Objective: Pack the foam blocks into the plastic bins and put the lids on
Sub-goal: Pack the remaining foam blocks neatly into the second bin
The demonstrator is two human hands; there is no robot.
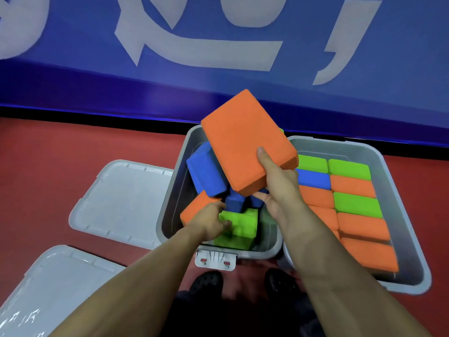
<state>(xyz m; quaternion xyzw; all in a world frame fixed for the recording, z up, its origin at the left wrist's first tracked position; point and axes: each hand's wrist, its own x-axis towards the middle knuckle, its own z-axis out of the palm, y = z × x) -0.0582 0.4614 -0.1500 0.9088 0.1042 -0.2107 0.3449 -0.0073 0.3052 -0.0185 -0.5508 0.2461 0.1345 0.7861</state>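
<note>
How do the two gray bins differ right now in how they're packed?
The right bin holds green, blue and orange blocks in neat rows, while the left bin holds blocks jumbled at angles. Both hands work over the left bin: the right hand grips an orange block above it and the left hand grips a green block inside; nobody touches the right bin. Both are lidless.

The scene is evenly and brightly lit from above, and colours are rendered saturated. Soft shadows are cast inside the left bin (170, 190). Pale glare is seen on the near lid (60, 268). Straight edges are bent by wide-angle distortion, as in the blue banner (73, 76). Slight softness is noticed towards the frame's borders.
</note>
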